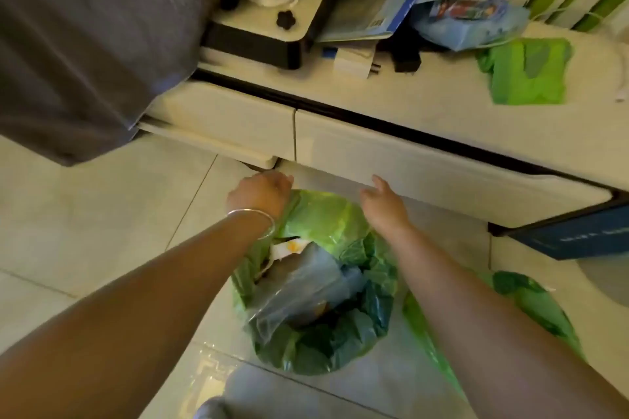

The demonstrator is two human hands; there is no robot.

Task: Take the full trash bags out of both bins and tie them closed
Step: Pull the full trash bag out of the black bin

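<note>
At 10 o'clock, a grey cloth (75,37) hangs down over the left end of a low white cabinet (391,150), its lower corner reaching the pale tiled floor (85,214). At 12 o'clock, a white tray (272,15) sits on a black box on the cabinet top and carries a small round white object and a small black flower-shaped piece. The left hand (260,194), just left of centre, wears a thin silver bracelet (253,219) at the wrist; its fingers are curled closed on the far-left rim of the green trash bag (316,299). The trash bag stands on the floor at 6 o'clock, directly in front of the cabinet drawers, with its mouth open and not tied; a grey plastic bag and white paper with orange marks lie inside it. The right hand (386,204), just right of centre, hovers over the far-right rim of the bag with the fingers apart and extended toward the drawer front, gripping nothing; contact with the drawer cannot be determined. At 1 o'clock, blue papers (384,7) and a pale blue packet rest on the cabinet top. At 2 o'clock, a folded green bag (527,71) lies flat on the cabinet. At 4 o'clock, a second green bag (531,303) lies on the floor, partly hidden by the right forearm. A dark blue box (575,238) sits at 3 o'clock.
</note>
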